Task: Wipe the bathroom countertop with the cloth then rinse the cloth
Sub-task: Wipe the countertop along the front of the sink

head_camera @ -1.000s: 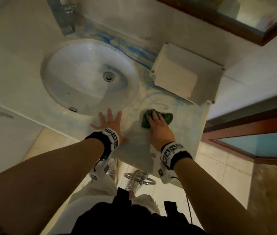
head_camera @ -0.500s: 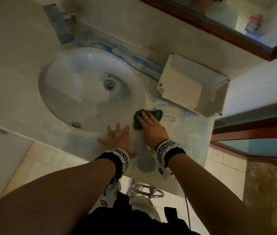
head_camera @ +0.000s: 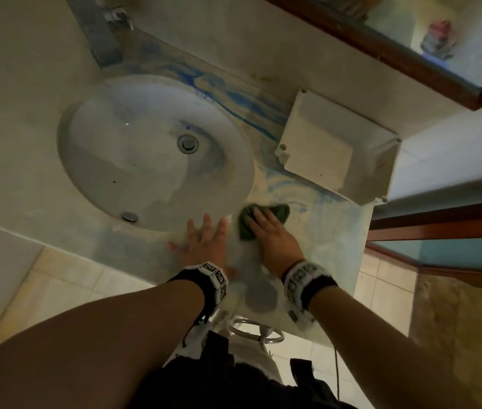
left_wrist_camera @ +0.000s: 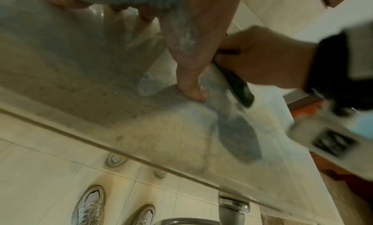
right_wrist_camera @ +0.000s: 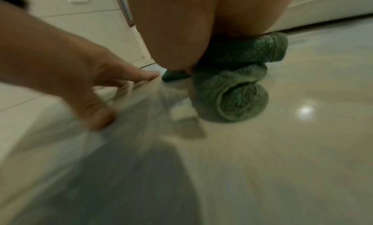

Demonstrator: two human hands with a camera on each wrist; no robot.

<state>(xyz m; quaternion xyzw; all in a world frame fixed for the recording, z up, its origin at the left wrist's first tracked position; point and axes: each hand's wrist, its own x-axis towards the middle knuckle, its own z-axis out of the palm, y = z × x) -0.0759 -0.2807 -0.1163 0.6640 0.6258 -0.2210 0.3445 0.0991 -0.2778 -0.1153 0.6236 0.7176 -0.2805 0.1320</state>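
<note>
A bunched dark green cloth [head_camera: 280, 211] lies on the pale, blue-streaked countertop [head_camera: 334, 234], just right of the sink rim. My right hand [head_camera: 272, 236] presses it down with fingers laid straight over it. In the right wrist view the cloth [right_wrist_camera: 232, 99] bulges out from under the right hand's palm [right_wrist_camera: 191, 29]. My left hand [head_camera: 203, 237] lies flat on the counter beside it, fingers spread toward the sink [head_camera: 151, 160]. The left wrist view shows the left hand's thumb [left_wrist_camera: 192, 91] on the wet stone and the cloth's edge [left_wrist_camera: 240, 88] under the right hand [left_wrist_camera: 262, 61].
A white plastic box [head_camera: 331, 149] stands on the counter behind the cloth, against the wall. The faucet [head_camera: 101, 39] is at the far side of the sink. A wood-framed mirror [head_camera: 381, 51] hangs above. A metal towel ring [head_camera: 260, 332] sits under the counter's front edge.
My right hand has slid the cloth left, from in front of the white box to the sink rim, close beside the left hand. The left hand stays flat on the counter.
</note>
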